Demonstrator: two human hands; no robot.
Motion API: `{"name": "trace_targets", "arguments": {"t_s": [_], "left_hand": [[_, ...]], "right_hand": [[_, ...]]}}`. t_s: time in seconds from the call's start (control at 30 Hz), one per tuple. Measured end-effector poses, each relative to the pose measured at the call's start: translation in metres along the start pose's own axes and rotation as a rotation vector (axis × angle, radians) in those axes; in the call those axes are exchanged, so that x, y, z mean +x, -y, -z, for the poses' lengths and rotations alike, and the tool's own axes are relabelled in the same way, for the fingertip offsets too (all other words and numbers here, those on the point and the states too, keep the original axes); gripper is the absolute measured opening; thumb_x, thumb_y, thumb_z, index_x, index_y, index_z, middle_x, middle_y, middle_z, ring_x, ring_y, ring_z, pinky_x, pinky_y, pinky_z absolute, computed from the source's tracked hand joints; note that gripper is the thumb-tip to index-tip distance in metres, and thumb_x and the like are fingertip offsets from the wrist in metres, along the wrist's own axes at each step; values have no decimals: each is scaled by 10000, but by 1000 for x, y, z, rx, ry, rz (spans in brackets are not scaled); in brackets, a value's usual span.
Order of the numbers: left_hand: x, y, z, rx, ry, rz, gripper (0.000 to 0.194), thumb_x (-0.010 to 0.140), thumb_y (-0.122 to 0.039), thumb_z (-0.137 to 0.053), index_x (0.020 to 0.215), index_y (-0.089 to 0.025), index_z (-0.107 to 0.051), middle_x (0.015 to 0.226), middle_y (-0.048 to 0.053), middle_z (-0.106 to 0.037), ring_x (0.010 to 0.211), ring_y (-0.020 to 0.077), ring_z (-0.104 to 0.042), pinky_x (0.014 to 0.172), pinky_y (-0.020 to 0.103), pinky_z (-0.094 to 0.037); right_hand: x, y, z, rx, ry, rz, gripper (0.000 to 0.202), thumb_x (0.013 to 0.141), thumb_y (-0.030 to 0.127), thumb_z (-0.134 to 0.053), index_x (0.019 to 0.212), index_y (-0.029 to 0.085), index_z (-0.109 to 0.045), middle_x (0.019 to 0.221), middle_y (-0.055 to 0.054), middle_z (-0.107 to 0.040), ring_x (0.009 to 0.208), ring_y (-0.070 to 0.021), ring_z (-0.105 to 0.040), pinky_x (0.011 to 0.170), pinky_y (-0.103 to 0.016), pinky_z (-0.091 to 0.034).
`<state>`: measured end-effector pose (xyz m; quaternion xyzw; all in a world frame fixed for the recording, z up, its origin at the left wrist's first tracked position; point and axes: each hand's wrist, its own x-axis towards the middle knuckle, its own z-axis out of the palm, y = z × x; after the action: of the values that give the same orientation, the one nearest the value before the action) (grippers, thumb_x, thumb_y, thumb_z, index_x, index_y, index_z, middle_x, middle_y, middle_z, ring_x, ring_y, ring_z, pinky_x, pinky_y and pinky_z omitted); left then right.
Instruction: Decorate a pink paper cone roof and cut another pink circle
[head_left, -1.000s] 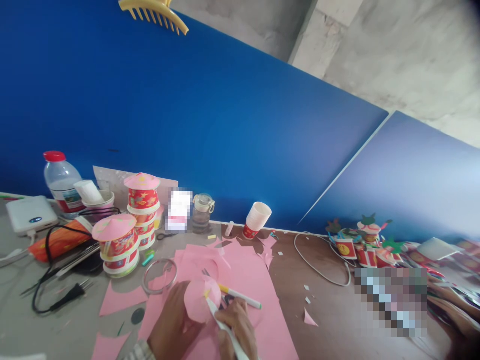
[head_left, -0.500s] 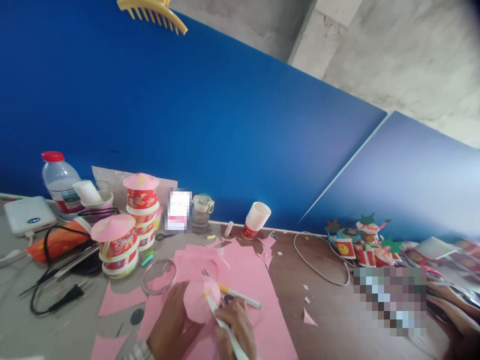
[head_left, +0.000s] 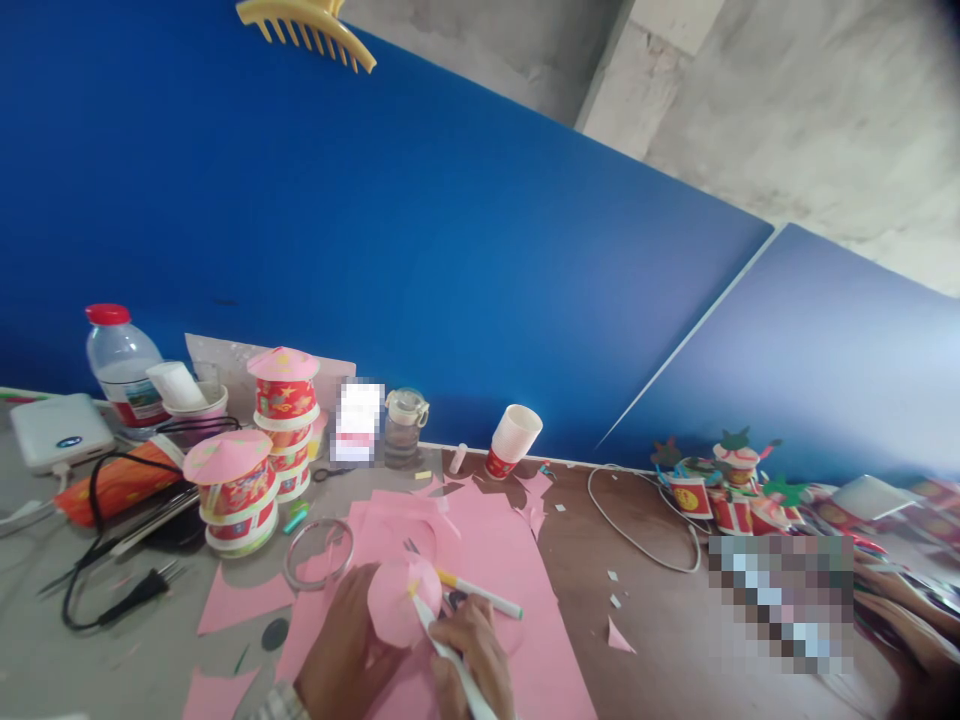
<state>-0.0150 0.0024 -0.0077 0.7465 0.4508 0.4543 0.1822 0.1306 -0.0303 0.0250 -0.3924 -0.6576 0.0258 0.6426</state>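
My left hand is closed on the edge of a round pink paper piece, shaped like a shallow cone. Yellow marking shows near its middle. Between the fingers of my right hand is a white marker, its tip touching the yellow spot. Just beyond my right hand lies a second marker, white with a yellow end and a green end. Scissors, mostly hidden by my right hand and the paper piece, lie there too. Underneath everything are large pink paper sheets.
Left of the sheets are a metal ring, a cup lantern with a pink roof, and a taller one. A black plug lies nearby. A paper cup and bottle stand behind. Another person's hands are at right.
Almost nothing differs. Both hands keep their place on the pink paper piece, and the marker tip stays at the yellow spot.
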Motion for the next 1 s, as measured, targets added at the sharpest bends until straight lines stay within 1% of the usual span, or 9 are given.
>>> {"name": "trace_targets", "arguments": {"t_s": [0.17,0.37,0.53,0.63,0.83,0.93,1.0], "left_hand": [[0,-1,1,-19,3,3,512,553,-348,-688,1019,-316,-477,926,12,-610,873,246,-548,731,376,-499],[-1,1,0,-11,-9,6,529,541,-346,-697,1018,-307,-475,935,17,-606,885,250,-540,736,380,-499],[0,1,0,1,6,11,539,537,-318,-695,1027,-304,-471,933,16,-612,889,249,-544,745,380,-498],[0,0,0,-1,-2,0,506,547,-324,-680,1012,-302,-482,919,19,-615,878,250,-551,727,378,-505],[-2,2,-1,2,-2,3,546,535,-327,-702,1028,-314,-466,937,14,-607,891,247,-541,739,375,-502],[-2,3,-1,-1,4,7,527,545,-330,-695,1022,-318,-470,938,9,-606,892,241,-541,745,367,-501],[-1,2,-1,-3,-1,7,531,541,-336,-697,1021,-319,-470,937,8,-605,891,239,-541,744,365,-501]], "right_hand": [[2,0,-1,-2,1,10,329,835,434,-457,667,197,-612,480,31,-509,441,-146,-468,493,-275,-438],[2,-1,0,-7,-20,35,349,833,432,-466,607,197,-592,451,39,-500,423,-134,-447,464,-248,-412],[1,0,0,-3,-27,19,354,838,445,-450,633,197,-597,461,35,-506,427,-136,-448,471,-256,-414],[1,1,-1,9,-39,37,356,837,441,-456,621,196,-597,448,40,-500,411,-128,-437,468,-251,-410],[1,-1,0,-10,-25,35,360,840,437,-451,617,193,-595,457,34,-509,419,-134,-455,471,-253,-424],[0,-3,0,-6,-25,66,356,842,432,-450,622,196,-599,444,40,-503,407,-130,-452,471,-252,-432],[0,-4,-1,-12,-21,62,366,842,438,-447,612,196,-597,441,39,-501,410,-131,-454,466,-249,-431]]}}
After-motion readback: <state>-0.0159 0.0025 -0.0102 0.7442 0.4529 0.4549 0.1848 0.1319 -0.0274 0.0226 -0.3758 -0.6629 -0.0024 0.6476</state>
